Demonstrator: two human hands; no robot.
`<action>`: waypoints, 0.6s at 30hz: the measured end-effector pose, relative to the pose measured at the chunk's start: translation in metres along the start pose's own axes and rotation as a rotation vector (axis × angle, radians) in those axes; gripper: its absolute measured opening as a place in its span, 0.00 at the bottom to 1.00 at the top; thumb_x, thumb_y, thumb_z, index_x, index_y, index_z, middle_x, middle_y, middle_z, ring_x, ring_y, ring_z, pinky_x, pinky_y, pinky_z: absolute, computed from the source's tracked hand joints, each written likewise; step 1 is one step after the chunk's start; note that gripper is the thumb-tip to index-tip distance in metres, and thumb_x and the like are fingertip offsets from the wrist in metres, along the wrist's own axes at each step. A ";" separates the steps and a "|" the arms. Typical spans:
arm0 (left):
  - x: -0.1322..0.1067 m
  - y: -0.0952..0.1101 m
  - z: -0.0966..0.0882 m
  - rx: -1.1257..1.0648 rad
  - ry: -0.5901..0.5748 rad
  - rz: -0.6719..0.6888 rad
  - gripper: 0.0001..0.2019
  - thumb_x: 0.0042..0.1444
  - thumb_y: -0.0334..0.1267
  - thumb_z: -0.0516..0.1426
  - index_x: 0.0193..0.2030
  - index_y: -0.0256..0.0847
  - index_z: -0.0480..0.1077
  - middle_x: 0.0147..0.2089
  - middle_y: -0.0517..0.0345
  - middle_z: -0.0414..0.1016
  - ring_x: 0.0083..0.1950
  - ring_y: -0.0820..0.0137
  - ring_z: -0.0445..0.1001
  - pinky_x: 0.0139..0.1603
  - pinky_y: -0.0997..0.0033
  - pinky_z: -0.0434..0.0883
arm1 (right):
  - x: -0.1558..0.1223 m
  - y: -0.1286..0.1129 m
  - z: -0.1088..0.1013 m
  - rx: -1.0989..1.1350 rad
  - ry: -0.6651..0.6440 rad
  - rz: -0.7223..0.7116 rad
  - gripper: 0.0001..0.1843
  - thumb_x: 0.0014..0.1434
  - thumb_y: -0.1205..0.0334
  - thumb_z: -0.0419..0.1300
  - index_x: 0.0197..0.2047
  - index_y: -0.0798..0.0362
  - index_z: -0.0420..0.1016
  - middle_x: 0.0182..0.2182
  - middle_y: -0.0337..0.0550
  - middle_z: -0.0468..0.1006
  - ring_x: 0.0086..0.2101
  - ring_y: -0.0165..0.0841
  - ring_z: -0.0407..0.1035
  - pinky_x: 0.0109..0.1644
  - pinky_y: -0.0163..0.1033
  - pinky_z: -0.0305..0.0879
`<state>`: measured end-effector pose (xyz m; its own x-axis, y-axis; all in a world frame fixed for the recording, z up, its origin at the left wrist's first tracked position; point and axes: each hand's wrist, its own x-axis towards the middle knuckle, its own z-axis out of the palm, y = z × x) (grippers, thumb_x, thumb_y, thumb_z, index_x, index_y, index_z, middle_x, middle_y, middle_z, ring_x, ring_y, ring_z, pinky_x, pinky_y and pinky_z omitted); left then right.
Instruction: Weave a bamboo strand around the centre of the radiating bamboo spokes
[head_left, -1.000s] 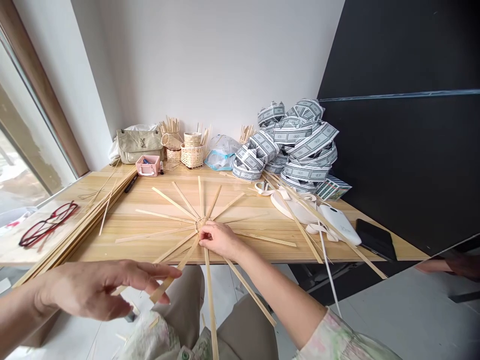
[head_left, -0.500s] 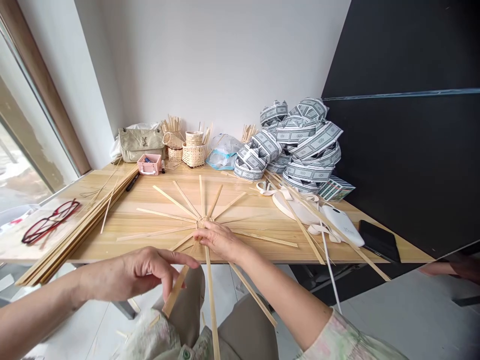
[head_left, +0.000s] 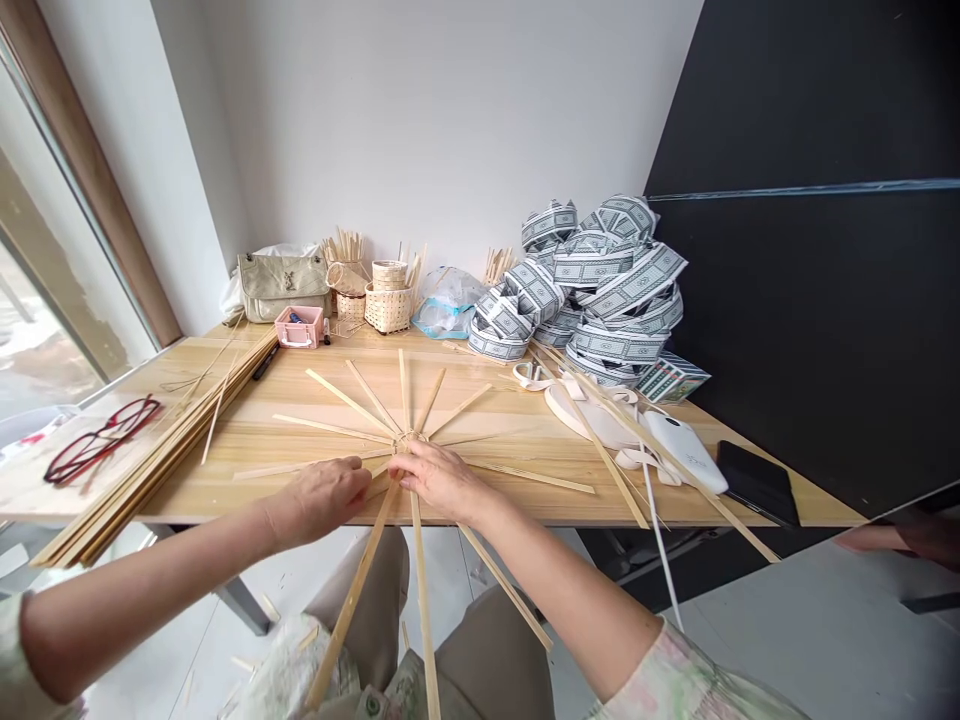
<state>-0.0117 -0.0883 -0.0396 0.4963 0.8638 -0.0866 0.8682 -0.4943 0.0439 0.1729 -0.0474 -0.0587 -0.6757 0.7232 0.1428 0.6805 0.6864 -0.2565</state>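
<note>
Flat bamboo strips (head_left: 341,398) lie fanned out like spokes from a small woven hub (head_left: 409,438) on the wooden table (head_left: 495,420). My right hand (head_left: 441,478) presses down just in front of the hub, fingers bent onto the strips. My left hand (head_left: 324,495) rests at the table's front edge beside it, fingers curled on a strip (head_left: 352,595) that runs down off the table toward my lap. Two more strips hang over the edge past my knees.
A bundle of long bamboo strips (head_left: 161,450) and red glasses (head_left: 97,440) lie at the left. Small baskets (head_left: 386,305), a pink box (head_left: 298,327) and a beige bag (head_left: 281,285) stand at the back. Patterned rolls (head_left: 600,290), white tape, a white device (head_left: 686,450) and a phone (head_left: 757,482) are at the right.
My left hand has come up from below the table edge to the hub beside the right hand, bringing a strip in with it. The right hand stayed on the hub.
</note>
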 end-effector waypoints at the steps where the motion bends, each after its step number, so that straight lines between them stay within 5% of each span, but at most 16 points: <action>1: 0.002 0.001 -0.001 0.000 -0.027 -0.005 0.07 0.52 0.30 0.47 0.28 0.38 0.65 0.32 0.57 0.67 0.29 0.73 0.67 0.27 0.76 0.60 | 0.000 0.000 0.000 0.001 -0.002 0.005 0.08 0.54 0.65 0.54 0.38 0.45 0.68 0.34 0.37 0.65 0.37 0.29 0.61 0.36 0.33 0.53; 6: 0.008 0.005 -0.015 -0.069 -0.093 -0.039 0.08 0.48 0.26 0.47 0.24 0.37 0.64 0.27 0.58 0.68 0.28 0.73 0.67 0.25 0.76 0.59 | 0.000 -0.001 -0.002 0.012 -0.008 0.007 0.07 0.54 0.64 0.54 0.37 0.45 0.69 0.34 0.37 0.65 0.37 0.29 0.61 0.37 0.33 0.53; 10: 0.013 0.004 -0.030 -0.171 -0.251 -0.094 0.10 0.49 0.23 0.44 0.31 0.37 0.63 0.20 0.62 0.66 0.22 0.74 0.66 0.20 0.79 0.58 | 0.000 0.000 0.000 0.014 -0.009 0.003 0.09 0.54 0.65 0.53 0.39 0.45 0.68 0.33 0.38 0.64 0.38 0.29 0.61 0.37 0.33 0.53; 15: 0.027 -0.003 -0.037 0.031 -0.155 0.160 0.13 0.49 0.21 0.48 0.38 0.38 0.66 0.35 0.55 0.72 0.37 0.69 0.70 0.33 0.75 0.63 | 0.000 0.002 0.002 0.010 0.015 -0.024 0.11 0.55 0.66 0.52 0.41 0.45 0.68 0.33 0.38 0.64 0.37 0.29 0.60 0.37 0.33 0.54; 18: 0.036 -0.007 -0.035 0.034 -0.196 0.186 0.08 0.49 0.30 0.54 0.36 0.42 0.68 0.33 0.58 0.72 0.33 0.68 0.70 0.30 0.75 0.62 | 0.000 0.003 0.003 0.027 0.023 -0.044 0.11 0.55 0.66 0.51 0.41 0.45 0.69 0.32 0.38 0.63 0.37 0.29 0.60 0.37 0.33 0.54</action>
<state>0.0001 -0.0498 -0.0078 0.6338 0.7241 -0.2718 0.7598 -0.6487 0.0435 0.1739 -0.0459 -0.0623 -0.6984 0.6938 0.1760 0.6418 0.7158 -0.2752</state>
